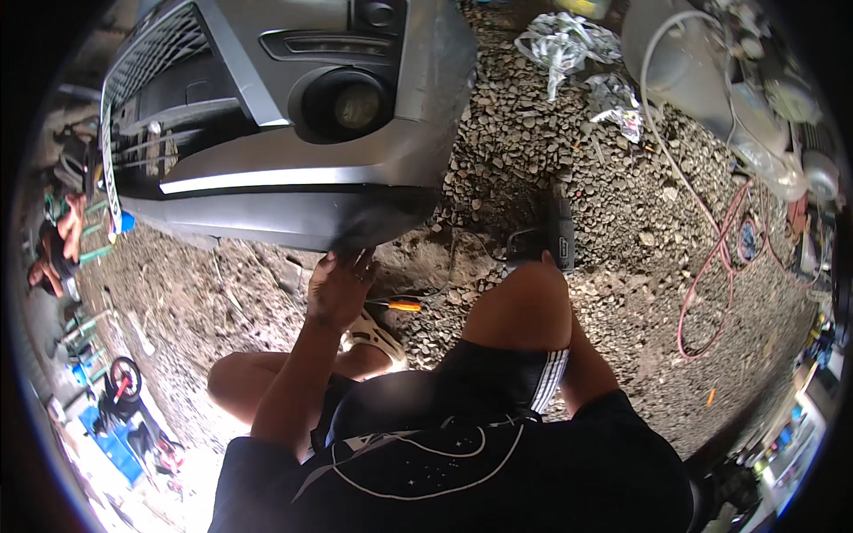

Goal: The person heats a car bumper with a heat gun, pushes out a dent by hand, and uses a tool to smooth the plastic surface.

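Observation:
A grey and black car bumper (293,173), with a round fog lamp (357,107) in it, fills the upper left. My left hand (342,286) is at its lower edge, fingers stretched and touching the underside. To the right, beyond my raised knee, a dark corded power tool (562,233) points away from me. My right hand (547,258) is at its near end; a digit shows against the tool, and the knee hides the rest. Close to my left hand, a screwdriver with an orange handle (404,306) lies on the ground by my light-coloured clog (373,338).
Gravel (524,133) and dirt surround me. Crumpled plastic (569,44) lies at the far right, near a large pale car part (684,71). A red hose (724,275) coils at the right. Another person (62,249) and a small bike (124,380) are at the left edge.

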`<state>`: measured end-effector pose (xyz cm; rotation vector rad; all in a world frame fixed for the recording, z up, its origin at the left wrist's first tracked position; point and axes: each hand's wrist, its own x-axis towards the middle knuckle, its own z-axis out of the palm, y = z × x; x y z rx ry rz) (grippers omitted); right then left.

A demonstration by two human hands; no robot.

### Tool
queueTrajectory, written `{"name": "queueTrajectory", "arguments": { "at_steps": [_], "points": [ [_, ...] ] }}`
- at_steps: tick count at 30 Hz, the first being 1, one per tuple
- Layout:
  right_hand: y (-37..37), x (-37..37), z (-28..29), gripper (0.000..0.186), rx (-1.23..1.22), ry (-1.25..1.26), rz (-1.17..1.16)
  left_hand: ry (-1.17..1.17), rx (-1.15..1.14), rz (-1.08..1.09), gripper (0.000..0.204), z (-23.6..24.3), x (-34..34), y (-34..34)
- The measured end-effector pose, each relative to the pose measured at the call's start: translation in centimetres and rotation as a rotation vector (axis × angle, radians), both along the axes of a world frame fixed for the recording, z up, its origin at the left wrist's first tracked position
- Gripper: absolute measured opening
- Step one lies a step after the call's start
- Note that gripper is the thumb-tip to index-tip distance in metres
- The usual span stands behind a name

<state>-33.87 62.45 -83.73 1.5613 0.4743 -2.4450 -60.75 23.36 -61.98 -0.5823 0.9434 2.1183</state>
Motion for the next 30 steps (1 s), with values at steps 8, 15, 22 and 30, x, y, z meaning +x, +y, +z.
{"name": "queueTrajectory", "arguments": {
  "at_steps": [8, 15, 22, 30],
  "points": [
    [-1.9, -5.0, 2.3, 0.054, 0.407, -0.366, -0.054, 0.032, 0.025, -0.082, 0.043, 3.5, -1.4, 0.4],
    [-1.2, -6.3, 2.6, 0.032, 0.358, -0.104, -0.262, 0.084, 0.106, -0.172, 0.035, 4.3, -2.8, 0.3],
    [4.2, -7.7, 20.5, 0.043, 1.047, 0.074, -0.056, 0.194, 0.165, -0.184, 0.015, 4.1, -3.7, 0.3],
    [-0.6, -13.7, 42.5, 0.057, 1.171, 0.641, -0.032, 0.188, 0.268, -0.125, 0.006, 2.1, -7.3, 4.0]
  ]
}}
